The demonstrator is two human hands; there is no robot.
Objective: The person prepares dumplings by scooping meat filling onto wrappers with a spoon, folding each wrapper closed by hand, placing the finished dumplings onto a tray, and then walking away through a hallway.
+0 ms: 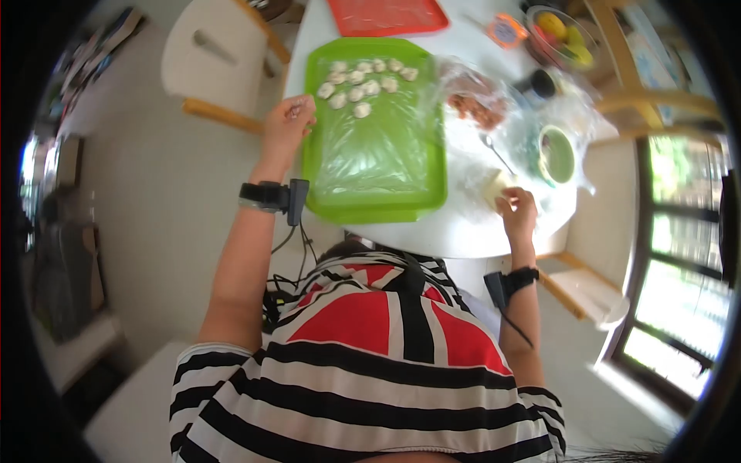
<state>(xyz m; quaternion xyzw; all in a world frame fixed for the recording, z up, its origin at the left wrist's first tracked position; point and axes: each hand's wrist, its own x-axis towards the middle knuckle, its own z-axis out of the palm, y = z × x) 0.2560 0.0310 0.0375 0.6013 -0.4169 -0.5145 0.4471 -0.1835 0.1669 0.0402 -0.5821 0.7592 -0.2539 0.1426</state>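
Note:
My left hand (290,123) is beside the left rim of a green tray (311,166), its fingers curled inward; whether anything is inside them is hidden. Clear plastic film covers the tray's bottom, and several small wrapped dumplings (363,81) sit in rows on its far half. At the right, my right hand (519,210) pinches the near edge of a pale stack of dumpling wrappers (497,185) lying on plastic. Beyond it are a spoon (498,153), a green bowl (557,154) and reddish minced filling (480,110) in a clear plastic bag.
A red tray (390,17) lies at the table's far end. An orange-and-blue round item (506,31) and a bowl of fruit (557,37) stand at the back right. A dark cup (539,83) is among plastic bags. Chairs (220,58) flank the white table (463,235).

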